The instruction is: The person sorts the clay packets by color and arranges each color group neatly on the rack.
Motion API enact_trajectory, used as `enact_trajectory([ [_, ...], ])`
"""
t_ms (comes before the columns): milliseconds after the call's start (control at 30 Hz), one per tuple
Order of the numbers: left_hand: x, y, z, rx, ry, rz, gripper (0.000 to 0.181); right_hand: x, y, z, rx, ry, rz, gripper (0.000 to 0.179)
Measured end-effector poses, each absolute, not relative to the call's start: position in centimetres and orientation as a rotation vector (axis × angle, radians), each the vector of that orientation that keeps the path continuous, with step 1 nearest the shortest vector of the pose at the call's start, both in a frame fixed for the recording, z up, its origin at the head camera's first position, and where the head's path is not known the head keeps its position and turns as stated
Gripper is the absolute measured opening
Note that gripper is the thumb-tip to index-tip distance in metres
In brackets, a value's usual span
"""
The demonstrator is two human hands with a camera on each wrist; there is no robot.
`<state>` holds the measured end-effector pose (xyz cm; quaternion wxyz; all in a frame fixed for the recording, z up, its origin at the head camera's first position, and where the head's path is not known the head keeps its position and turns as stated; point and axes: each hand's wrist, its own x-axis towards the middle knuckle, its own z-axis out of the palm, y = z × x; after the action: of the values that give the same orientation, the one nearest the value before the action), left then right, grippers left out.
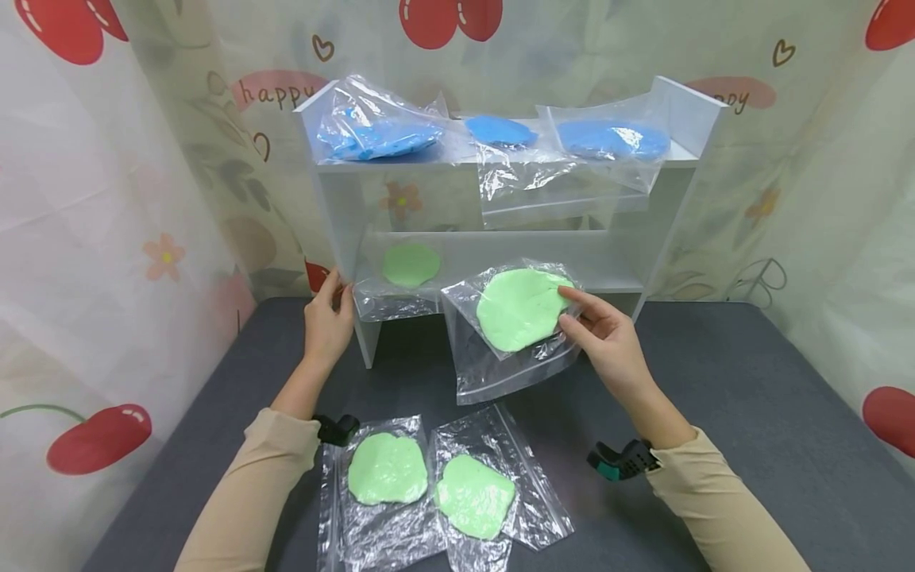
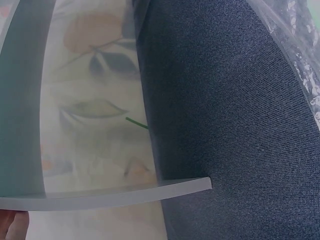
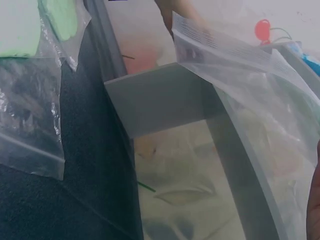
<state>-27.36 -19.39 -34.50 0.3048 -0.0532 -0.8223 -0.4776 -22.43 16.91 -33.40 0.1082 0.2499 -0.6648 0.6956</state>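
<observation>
My right hand [image 1: 608, 338] pinches the right edge of a clear zip bag [image 1: 493, 381] that holds a flat, light green dough-like slab [image 1: 522, 310]. The bag is in front of the white shelf unit's middle shelf [image 1: 500, 254], its zip end hanging toward me. In the right wrist view the bag's clear plastic [image 3: 240, 70] crosses in front of the shelf. My left hand [image 1: 329, 322] touches the outside of the unit's left side panel [image 1: 336, 206]; its fingers [image 2: 17, 227] show at the panel in the left wrist view.
Another bagged green slab [image 1: 411, 264] lies on the middle shelf at left. Bagged blue slabs [image 1: 615, 139] lie along the top shelf, one bag overhanging its front edge. Two green slabs [image 1: 388, 469] in zip bags lie on the dark table [image 1: 715, 381] nearer me. Patterned curtains surround it.
</observation>
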Motion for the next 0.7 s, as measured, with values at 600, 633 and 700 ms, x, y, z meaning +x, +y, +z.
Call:
enact_trajectory([
  [600, -27.3, -19.4, -34.4, -0.123, -2.201, -1.283, 0.041, -24.4, 14.4, -32.4, 0.495, -1.717, 2.234, 0.038],
  [633, -27.3, -19.4, -34.4, -0.123, -2.200, -1.282, 0.041, -24.4, 14.3, -32.3, 0.478, -1.711, 2.237, 0.038],
  [700, -27.3, -19.4, -34.4, -0.124, -2.199, -1.281, 0.041, -24.6, 14.0, -32.1, 0.436, -1.698, 2.243, 0.039],
])
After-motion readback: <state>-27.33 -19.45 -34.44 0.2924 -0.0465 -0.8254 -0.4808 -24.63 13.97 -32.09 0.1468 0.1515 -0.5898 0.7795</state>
